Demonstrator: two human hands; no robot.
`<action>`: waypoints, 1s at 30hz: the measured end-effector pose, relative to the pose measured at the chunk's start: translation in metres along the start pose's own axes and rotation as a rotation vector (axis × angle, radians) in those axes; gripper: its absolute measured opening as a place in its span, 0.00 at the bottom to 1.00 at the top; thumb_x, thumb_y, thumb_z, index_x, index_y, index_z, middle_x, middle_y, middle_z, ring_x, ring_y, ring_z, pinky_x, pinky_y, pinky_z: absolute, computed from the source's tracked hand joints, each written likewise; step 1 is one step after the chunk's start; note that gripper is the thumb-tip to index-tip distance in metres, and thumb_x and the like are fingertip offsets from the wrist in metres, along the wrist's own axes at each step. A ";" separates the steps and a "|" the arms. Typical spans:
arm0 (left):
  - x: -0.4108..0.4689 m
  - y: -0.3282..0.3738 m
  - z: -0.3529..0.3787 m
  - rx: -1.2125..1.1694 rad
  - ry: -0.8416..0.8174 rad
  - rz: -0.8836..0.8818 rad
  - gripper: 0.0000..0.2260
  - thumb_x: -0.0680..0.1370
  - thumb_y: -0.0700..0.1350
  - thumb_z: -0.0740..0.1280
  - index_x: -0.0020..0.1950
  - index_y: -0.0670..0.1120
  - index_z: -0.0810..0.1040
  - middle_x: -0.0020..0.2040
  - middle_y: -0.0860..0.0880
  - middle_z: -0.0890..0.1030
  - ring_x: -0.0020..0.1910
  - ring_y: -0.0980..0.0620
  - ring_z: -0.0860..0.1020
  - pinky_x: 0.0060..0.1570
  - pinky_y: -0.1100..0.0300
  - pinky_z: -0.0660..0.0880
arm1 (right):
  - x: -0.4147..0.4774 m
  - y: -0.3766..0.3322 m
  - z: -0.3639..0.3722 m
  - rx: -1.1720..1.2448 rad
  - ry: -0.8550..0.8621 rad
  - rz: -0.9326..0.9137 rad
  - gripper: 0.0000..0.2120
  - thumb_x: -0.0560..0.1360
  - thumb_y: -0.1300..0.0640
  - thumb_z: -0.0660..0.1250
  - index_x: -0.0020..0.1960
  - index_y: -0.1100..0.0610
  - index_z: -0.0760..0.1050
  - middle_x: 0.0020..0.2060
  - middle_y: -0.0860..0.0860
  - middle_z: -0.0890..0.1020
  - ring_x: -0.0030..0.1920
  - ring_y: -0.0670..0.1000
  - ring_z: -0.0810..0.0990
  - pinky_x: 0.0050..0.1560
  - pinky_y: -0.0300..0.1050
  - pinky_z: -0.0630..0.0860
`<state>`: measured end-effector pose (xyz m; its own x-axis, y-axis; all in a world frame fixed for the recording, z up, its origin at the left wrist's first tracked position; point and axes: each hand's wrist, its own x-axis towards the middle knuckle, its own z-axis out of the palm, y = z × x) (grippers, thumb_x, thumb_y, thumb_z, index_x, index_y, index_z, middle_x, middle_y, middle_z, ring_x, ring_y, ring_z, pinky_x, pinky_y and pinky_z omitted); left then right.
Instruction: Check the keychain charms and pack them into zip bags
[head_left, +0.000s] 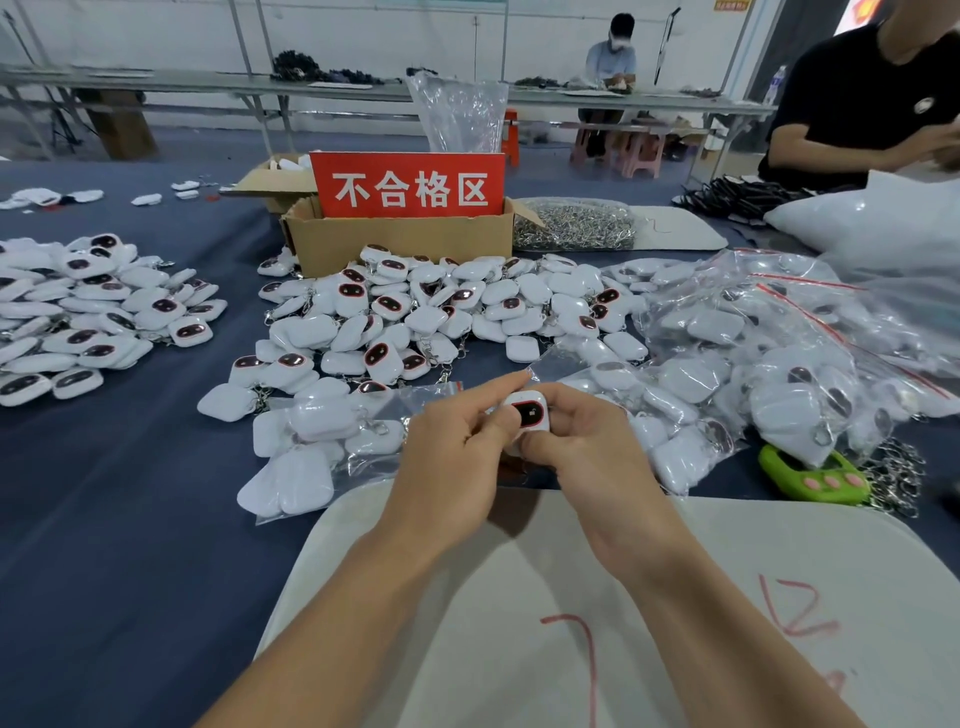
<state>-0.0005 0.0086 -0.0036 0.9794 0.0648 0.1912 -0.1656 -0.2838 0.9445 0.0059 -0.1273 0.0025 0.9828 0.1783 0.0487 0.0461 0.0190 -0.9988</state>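
Note:
A white keychain charm (529, 413) with a dark, red-rimmed face sits between both hands, face up. My left hand (457, 457) pinches its left side, and my right hand (597, 457) grips its right side with the thumb below. A clear zip bag (558, 364) rises just behind my fingertips; whether a hand holds it is unclear. Behind lies a large pile of loose charms (431, 306). Filled zip bags (322, 447) lie to the left of my hands, and many more bagged charms (769, 353) are heaped to the right.
A cardboard box (400, 241) with a red sign stands behind the pile. Another charm heap (88, 312) lies far left. A bag of metal rings (576, 223) sits back right, a green object (810, 475) near right. A white board (519, 613) lies under my forearms. A person's arm (831, 150) rests at upper right.

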 end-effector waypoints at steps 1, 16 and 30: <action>0.000 0.000 0.000 -0.016 -0.020 -0.013 0.18 0.76 0.50 0.63 0.62 0.67 0.80 0.46 0.52 0.87 0.50 0.48 0.85 0.58 0.42 0.80 | 0.000 0.000 0.000 0.005 0.010 -0.008 0.17 0.73 0.76 0.64 0.52 0.59 0.83 0.45 0.56 0.88 0.48 0.53 0.87 0.52 0.46 0.83; -0.006 0.003 0.003 0.129 -0.003 0.007 0.20 0.73 0.52 0.65 0.64 0.65 0.78 0.41 0.56 0.87 0.47 0.51 0.85 0.55 0.47 0.80 | -0.003 0.002 0.002 -0.190 0.134 -0.115 0.19 0.76 0.72 0.62 0.49 0.51 0.83 0.42 0.50 0.88 0.46 0.53 0.87 0.51 0.54 0.84; -0.010 0.007 -0.003 0.451 0.223 0.179 0.18 0.72 0.56 0.77 0.55 0.73 0.74 0.43 0.76 0.78 0.48 0.70 0.78 0.47 0.59 0.77 | -0.009 -0.006 -0.006 -0.522 0.347 -0.272 0.16 0.72 0.70 0.71 0.41 0.48 0.79 0.37 0.38 0.83 0.41 0.41 0.81 0.39 0.28 0.72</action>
<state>-0.0117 0.0085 0.0020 0.8840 0.1657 0.4371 -0.2132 -0.6892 0.6925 -0.0020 -0.1346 0.0078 0.9206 -0.0932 0.3793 0.2941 -0.4738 -0.8301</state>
